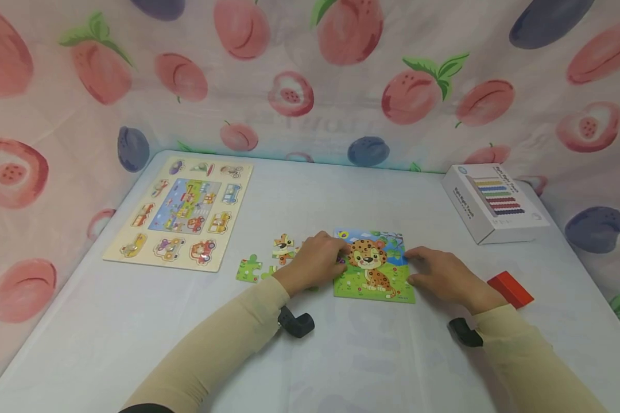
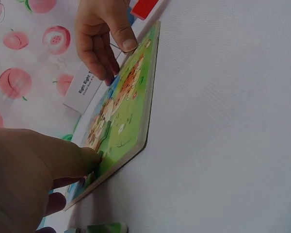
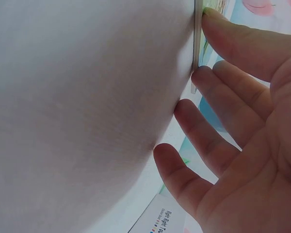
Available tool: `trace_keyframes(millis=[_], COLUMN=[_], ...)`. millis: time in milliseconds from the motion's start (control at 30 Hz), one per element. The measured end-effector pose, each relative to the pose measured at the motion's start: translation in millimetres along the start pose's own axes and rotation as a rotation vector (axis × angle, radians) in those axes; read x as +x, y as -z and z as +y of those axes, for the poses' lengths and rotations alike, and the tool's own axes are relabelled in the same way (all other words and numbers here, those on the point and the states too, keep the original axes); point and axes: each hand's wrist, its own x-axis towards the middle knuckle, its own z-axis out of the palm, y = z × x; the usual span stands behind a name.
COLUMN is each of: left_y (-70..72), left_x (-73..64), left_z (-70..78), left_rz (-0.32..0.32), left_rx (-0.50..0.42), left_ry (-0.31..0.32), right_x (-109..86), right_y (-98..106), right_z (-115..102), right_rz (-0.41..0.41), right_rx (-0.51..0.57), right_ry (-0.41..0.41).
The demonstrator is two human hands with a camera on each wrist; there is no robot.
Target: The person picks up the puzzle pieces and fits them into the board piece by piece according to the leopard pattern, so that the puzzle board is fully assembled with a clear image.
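Observation:
A square leopard jigsaw puzzle (image 1: 377,269) in a thin board lies on the table. My left hand (image 1: 315,261) is at its left side, thumb and fingers pinching a puzzle piece (image 2: 105,133) that stands slightly proud of the picture; the fingers' far side is hidden. At the board's right edge is my right hand (image 1: 441,275), its fingers spread and nearly straight. In the right wrist view the thumb (image 3: 233,41) and index fingertip meet the board's edge. Loose jigsaw pieces (image 1: 249,268) lie left of the board, partly covered by my left hand.
A wooden peg puzzle (image 1: 224,244) with vehicle pictures lies at the back left. On the back right stands a white box (image 1: 488,203) with colored bead rows printed on it. A red block (image 1: 510,289) sits beside my right wrist. A peach-print cloth (image 1: 330,97) hangs behind the table.

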Motion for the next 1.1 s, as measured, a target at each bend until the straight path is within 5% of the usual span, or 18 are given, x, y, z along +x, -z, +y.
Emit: trace_keyframes(millis=[267,433,700,1100], left_y=[3.7,17.7,39.9,49.3], left_x=[-2.4,-12.1,-33.1,-52.2], left_z=[-2.8,-11.2,-39.4,-70.6], left_rz=[-0.03,-0.026,0.009,0.016], left_rx=[-0.033,-0.038,-0.086,-0.095], left_ry=[0.023,0.05,0.119,0.163], right_x=[0.4,0.3,-0.7,-1.4], right_y=[1.1,1.5,-0.3,-1.1], right_z=[0.2,-0.5,-0.1,-0.6], right_rz=[-0.016,-0.019,-0.015,-0.002], right_rx=[0.006,0.003,0.004,0.006], right_ry=[0.001,-0.008,-0.002,-0.008])
